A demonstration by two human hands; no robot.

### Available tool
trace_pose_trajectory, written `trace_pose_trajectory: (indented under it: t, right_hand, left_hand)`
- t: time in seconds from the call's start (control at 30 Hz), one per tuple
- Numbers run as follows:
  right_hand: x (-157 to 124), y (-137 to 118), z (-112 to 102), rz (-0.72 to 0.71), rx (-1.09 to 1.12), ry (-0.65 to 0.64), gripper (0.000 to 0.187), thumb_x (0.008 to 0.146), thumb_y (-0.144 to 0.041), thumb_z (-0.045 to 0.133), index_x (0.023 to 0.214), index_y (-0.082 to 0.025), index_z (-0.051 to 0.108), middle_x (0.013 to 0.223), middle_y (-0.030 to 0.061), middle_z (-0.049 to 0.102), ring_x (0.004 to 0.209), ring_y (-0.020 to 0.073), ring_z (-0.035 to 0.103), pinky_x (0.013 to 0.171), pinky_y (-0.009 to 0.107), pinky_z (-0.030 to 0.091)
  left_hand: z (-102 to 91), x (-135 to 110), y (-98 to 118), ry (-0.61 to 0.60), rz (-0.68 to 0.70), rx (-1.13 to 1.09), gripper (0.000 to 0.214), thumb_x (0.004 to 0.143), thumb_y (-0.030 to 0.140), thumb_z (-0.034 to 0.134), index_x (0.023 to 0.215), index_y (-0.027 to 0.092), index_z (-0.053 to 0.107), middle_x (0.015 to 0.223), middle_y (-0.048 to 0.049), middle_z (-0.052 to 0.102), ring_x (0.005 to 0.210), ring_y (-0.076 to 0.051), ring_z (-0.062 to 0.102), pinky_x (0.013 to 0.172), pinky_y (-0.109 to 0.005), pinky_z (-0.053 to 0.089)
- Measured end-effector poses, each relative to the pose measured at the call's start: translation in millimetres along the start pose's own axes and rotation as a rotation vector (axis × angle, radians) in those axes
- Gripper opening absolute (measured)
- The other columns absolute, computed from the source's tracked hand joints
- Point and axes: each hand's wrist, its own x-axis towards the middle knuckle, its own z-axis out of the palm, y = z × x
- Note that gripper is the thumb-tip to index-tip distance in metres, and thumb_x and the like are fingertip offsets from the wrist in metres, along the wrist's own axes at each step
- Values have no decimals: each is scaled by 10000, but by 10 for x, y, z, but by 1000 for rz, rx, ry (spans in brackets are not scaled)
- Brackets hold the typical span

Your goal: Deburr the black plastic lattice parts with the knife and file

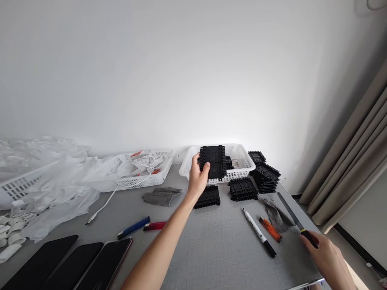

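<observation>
My left hand [198, 175] is closed around a flat black plastic piece [213, 162] with toothed edges, my thumb on its face. It is raised in front of a white basket [187, 165], hiding part of it. Below and beside it on the table lie more such black pieces, in a near stack [208, 197], a second stack [242, 188] and a taller pile [267, 177] at the right. My right hand [328, 255] is closed on the black handle of a flat metal file [290, 209], whose blade points away past a grey cloth [276, 213].
On the table [211, 249] lie a marker [259, 233], an orange lighter [270, 228], blue [133, 227] and red [155, 226] lighters, another grey cloth [161, 196] and black phones [104, 264]. Cables fill a left basket [133, 185]. A curtain [356, 161] hangs at right.
</observation>
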Motion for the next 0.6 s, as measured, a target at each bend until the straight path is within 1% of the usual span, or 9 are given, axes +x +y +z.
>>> trace_pose_trajectory:
  t: [0.1, 0.2, 0.33, 0.47, 0.6]
  right_hand:
    - [44, 125, 103, -48, -50, -24, 477, 831, -581, 478, 1015, -239, 754, 1069, 126, 741, 981, 342, 695, 792, 414, 529]
    - [99, 174, 124, -81, -128, -30, 563, 854, -593, 421, 1080, -196, 751, 1110, 147, 713, 971, 325, 693, 773, 394, 526]
    - [163, 169, 67, -101, -197, -58, 550, 855, -587, 430, 1075, -210, 765, 1030, 130, 734, 926, 319, 700, 728, 381, 525]
    - [229, 172, 22, -154, -206, -31, 512, 853, -582, 456, 1016, -220, 780, 1009, 119, 754, 928, 323, 702, 741, 384, 529]
    - [301, 225, 0, -137, -213, -52, 553, 846, -599, 471, 1084, -193, 763, 1023, 123, 756, 951, 334, 701, 782, 405, 537]
  left_hand:
    - [-8, -6, 35, -2, -38, 25, 485, 879, 410, 606, 1321, 248, 487, 1216, -96, 661, 1090, -242, 633, 939, -390, 497]
    - [-11, -14, 62, 2, -49, 52, 472, 887, 397, 595, 1325, 259, 485, 1288, -99, 634, 1181, -259, 597, 1019, -426, 452]
    - [7, -14, 64, -7, -62, 25, 458, 886, 371, 590, 1320, 263, 487, 1387, -96, 580, 1288, -261, 534, 1103, -433, 386]
    - [20, -9, 62, -26, -56, -21, 471, 881, 353, 589, 1328, 252, 478, 1374, -96, 590, 1277, -252, 544, 1129, -433, 360]
    - [2, 1, 55, -12, -41, -29, 464, 880, 345, 589, 1322, 248, 482, 1329, -96, 616, 1241, -250, 566, 1118, -440, 369]
